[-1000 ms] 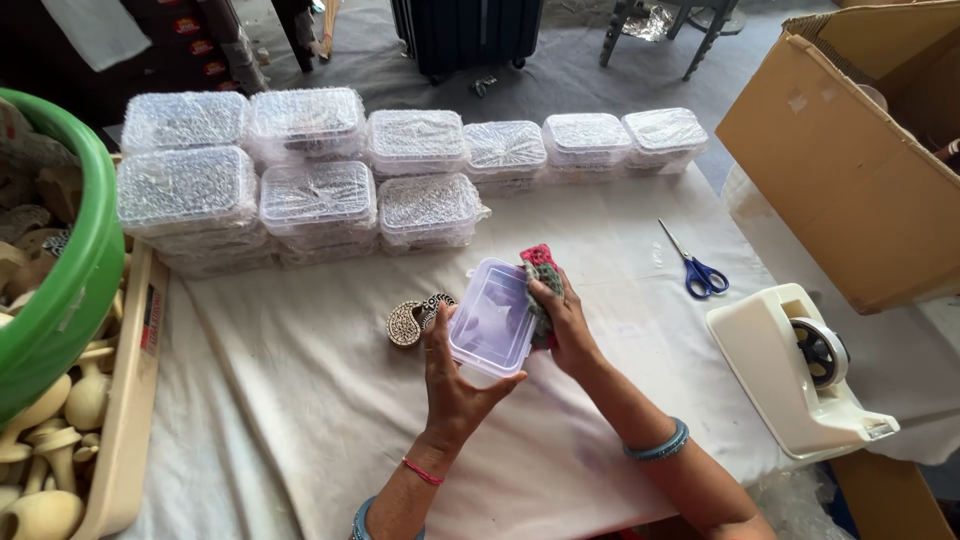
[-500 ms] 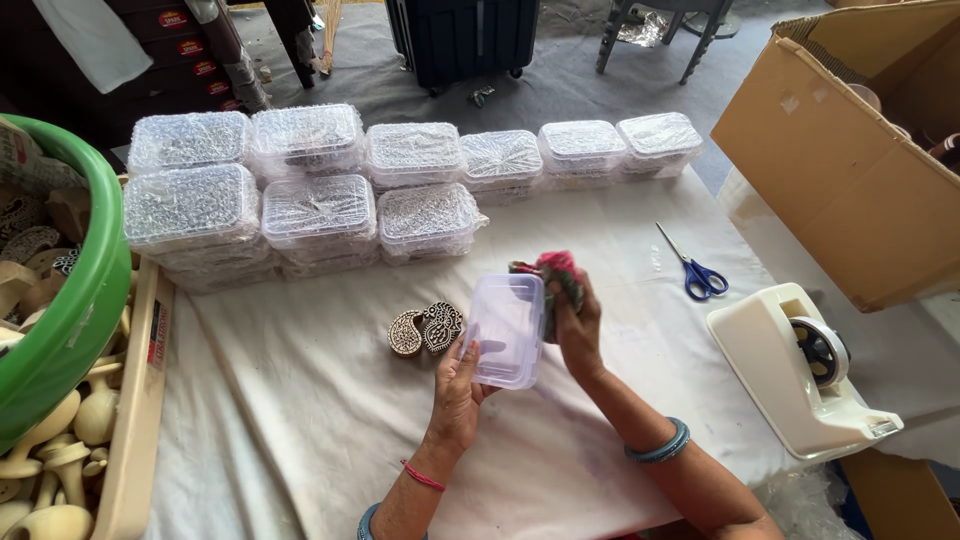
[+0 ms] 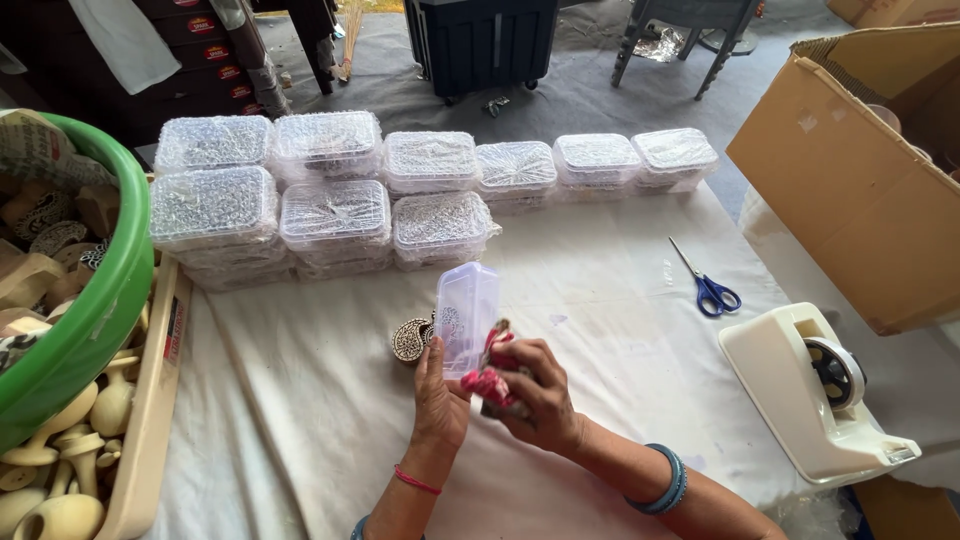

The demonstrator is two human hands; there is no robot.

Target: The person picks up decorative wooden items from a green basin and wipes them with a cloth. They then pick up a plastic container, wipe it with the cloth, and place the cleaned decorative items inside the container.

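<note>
Clear plastic box point(image 3: 466, 315) tilts between both hands.

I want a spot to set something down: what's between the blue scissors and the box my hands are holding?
In the head view, only bare white cloth lies between the blue scissors and the clear plastic box; nothing else sits on that stretch.

A table draped in white cloth point(image 3: 600, 260) carries stacked clear plastic boxes point(image 3: 340, 215) beyond the fingers point(image 3: 520, 385), a carved wooden block point(image 3: 410, 340) just left of them, and blue-handled scissors point(image 3: 708, 285) and a white tape dispenser point(image 3: 815, 395) to their right.
</note>
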